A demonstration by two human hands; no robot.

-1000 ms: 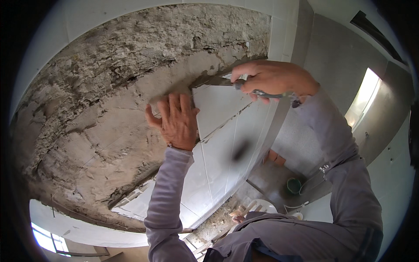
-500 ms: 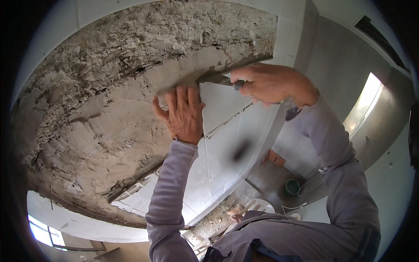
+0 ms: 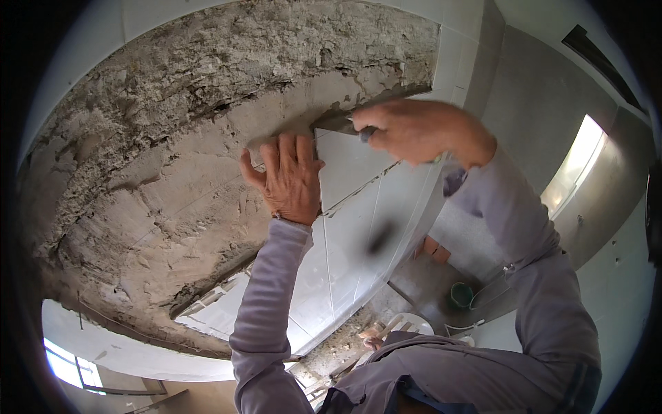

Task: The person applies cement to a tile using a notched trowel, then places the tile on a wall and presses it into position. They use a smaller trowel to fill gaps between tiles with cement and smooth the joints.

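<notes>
While the right grip (image 3: 429,131) clamps a tool (image 3: 367,134), tile (image 3: 350,157) adjoins the splayed left grip (image 3: 287,181).

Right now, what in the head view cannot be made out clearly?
Tool: head view, mostly covered by the right hand.
Left hand: head view, palm hidden by its own back.
Dark smudge: head view, too blurred to identify.
Green container: head view, too small and dark to show contents.

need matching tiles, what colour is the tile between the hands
Pale, whitish tile, seen in the head view.
</notes>
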